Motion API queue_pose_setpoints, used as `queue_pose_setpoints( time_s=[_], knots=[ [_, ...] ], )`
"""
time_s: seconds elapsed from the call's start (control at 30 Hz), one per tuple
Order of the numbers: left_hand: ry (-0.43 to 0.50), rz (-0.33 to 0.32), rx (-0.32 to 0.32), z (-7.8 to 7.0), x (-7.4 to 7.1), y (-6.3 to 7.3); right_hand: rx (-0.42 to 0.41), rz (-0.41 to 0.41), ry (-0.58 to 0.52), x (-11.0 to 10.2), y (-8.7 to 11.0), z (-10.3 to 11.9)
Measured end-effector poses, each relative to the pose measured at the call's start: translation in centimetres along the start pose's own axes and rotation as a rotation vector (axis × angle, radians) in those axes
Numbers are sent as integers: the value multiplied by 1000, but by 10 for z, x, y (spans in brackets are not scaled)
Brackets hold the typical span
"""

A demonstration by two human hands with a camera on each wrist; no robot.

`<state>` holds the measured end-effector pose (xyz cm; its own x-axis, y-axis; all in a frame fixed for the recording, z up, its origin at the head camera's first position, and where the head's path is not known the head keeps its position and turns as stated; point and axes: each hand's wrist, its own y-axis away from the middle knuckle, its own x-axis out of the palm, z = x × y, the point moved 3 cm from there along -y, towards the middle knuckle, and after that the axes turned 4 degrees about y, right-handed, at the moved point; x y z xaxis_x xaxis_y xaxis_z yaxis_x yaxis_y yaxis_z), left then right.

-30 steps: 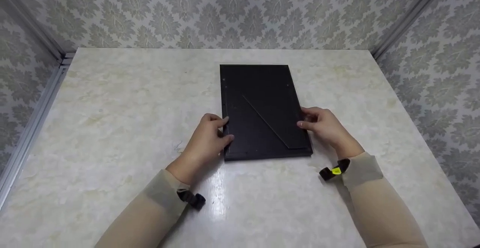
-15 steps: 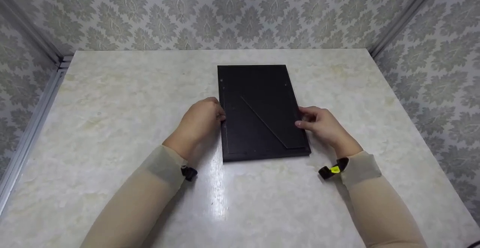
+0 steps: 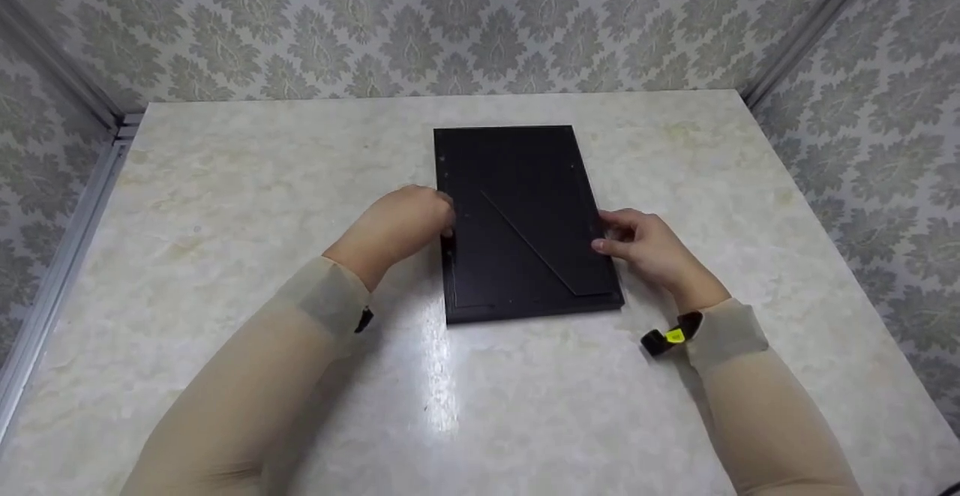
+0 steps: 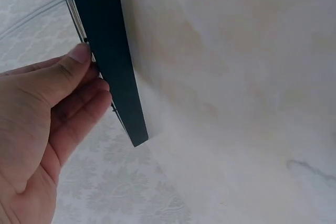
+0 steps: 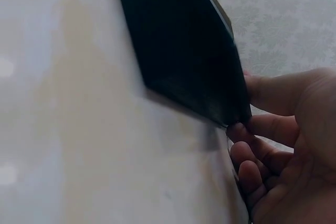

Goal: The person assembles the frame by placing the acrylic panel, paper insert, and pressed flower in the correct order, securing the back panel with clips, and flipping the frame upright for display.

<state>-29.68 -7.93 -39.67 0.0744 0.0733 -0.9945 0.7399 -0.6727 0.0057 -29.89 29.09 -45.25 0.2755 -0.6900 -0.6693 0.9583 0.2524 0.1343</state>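
Note:
A black picture frame (image 3: 510,154) lies face down on the table, its back panel up. The flat easel stand (image 3: 574,252) on that panel shows a slanted edge. My left hand (image 3: 405,220) is at the left edge, about halfway along, its thumb and bent fingers bunched at the back rim. In the left wrist view, small tabs stick out of this rim beside the fingertips (image 4: 81,53). My right hand (image 3: 651,250) grips the right edge, thumb on top, fingers against the side. The right wrist view shows the frame's dark side (image 5: 184,40) and the curled fingers.
The pale marbled table (image 3: 240,181) extends on all sides of the frame. Behind it stands a patterned wall (image 3: 405,23), with metal rails (image 3: 67,256) along the left side. A black wrist camera (image 3: 664,337) is strapped to the right wrist.
My left hand has left its thumb-over-edge hold, turned knuckles up and moved farther along the left edge. My right hand keeps its hold; the frame has barely shifted.

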Motion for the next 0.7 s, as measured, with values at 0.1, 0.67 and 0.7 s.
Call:
queue_pose_setpoints(
  time_s=[0.1,0.67,0.7],
  knots=[
    [-12,-4,29,3,1,1,-3,2,5,1,-1,-1],
    [-230,-46,221,9,10,9,-52,-11,14,-1,0,-1],
    [-226,-48,222,9,9,8,-57,-14,18,-1,0,0]
  ],
)
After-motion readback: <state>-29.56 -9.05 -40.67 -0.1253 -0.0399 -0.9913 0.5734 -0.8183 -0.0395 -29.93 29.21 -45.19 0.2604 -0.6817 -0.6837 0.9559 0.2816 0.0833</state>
